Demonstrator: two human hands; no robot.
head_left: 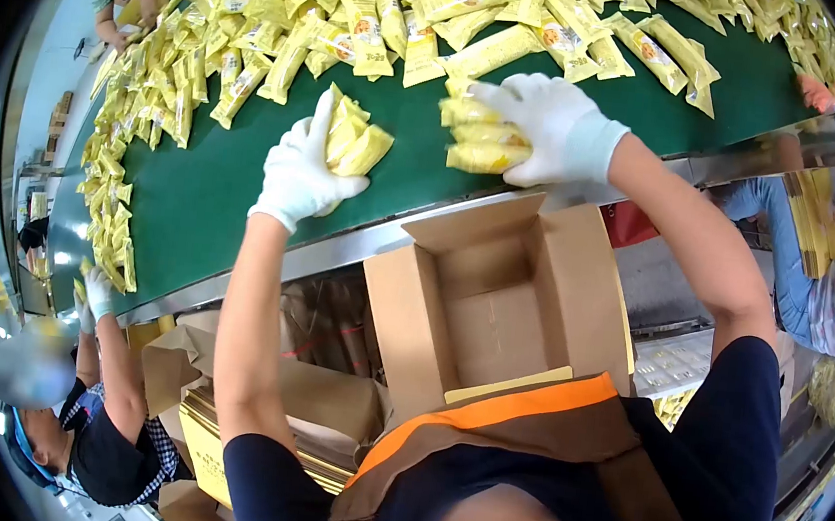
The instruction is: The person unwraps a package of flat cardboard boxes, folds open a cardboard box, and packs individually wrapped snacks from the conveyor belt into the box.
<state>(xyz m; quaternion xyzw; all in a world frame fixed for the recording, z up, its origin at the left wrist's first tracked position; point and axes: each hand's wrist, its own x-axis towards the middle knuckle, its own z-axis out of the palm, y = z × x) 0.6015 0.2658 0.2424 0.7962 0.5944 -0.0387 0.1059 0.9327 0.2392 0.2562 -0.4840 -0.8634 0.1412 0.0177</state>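
In a white glove, my left hand (300,177) is closed on a small bunch of yellow snack packets (358,142), held over the green belt. My right hand (563,129), gloved as well, grips another stack of yellow snack packets (487,139) a short way to the right; this stack is slightly blurred. Beyond both hands lies a thick pile of similar loose packets (369,35). An open cardboard box (401,324) stands below the hands, between my arms, with its flaps spread and its bare bottom showing.
The green conveyor belt (196,209) has a metal edge (358,250) between it and the box. Flat yellow cartons (209,446) and another open box (176,368) are at lower left. Co-workers (119,433) stand at left, upper left and right.
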